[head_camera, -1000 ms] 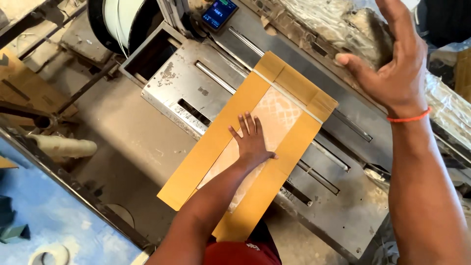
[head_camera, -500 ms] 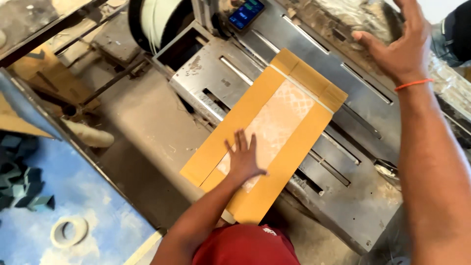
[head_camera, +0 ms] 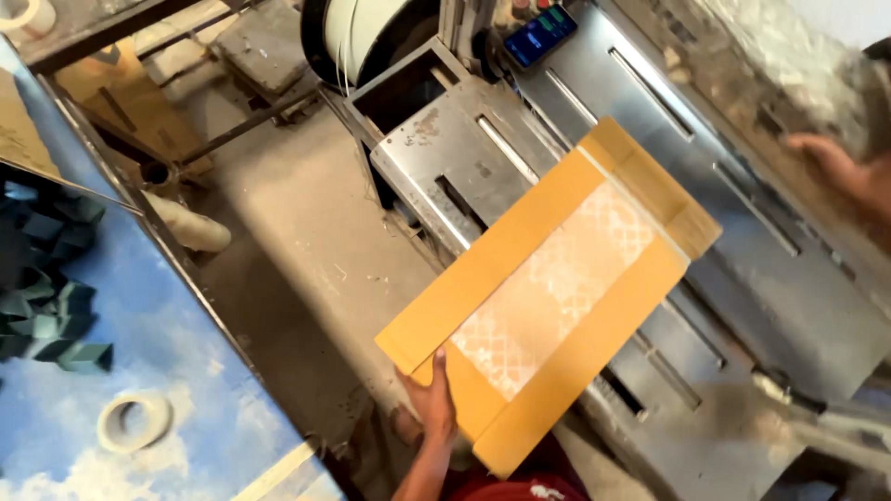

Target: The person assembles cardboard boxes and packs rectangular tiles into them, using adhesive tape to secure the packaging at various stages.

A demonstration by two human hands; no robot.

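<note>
Nearest the camera, the left hand [head_camera: 432,401] is gripping the near end of a long flat package [head_camera: 548,292], its fingers curling around the lower edge of the yellow-brown cardboard. The hand is clamped on that corner, thumb side up, with the forearm rising from the bottom of the frame. The package is a pale patterned tile wrapped in cardboard flaps along both long sides and capped at the far end, the middle of the tile lying bare. It is lying slantwise, its near end overhanging the edge of the grey metal strapping machine [head_camera: 650,232], its far end resting on the machine's slotted surface.

As far as the pictures show, the wrapping in cardboard is done, while no strap is showing around the package; it is sitting at an angle to the slots rather than square across them, so the binding seems not yet made.

To the left, a blue surface [head_camera: 139,390] is carrying a roll of tape [head_camera: 135,422] and a heap of dark corner pieces [head_camera: 46,278]. Farther up, a large reel of white strap [head_camera: 367,37] is standing behind the machine, next to a small lit control panel [head_camera: 540,35].

At the far right edge, the right hand [head_camera: 835,167] is reaching toward a plastic-covered stack [head_camera: 789,65]; it is blurred, and whether its fingers are apart or closed on anything I cannot tell.
</note>
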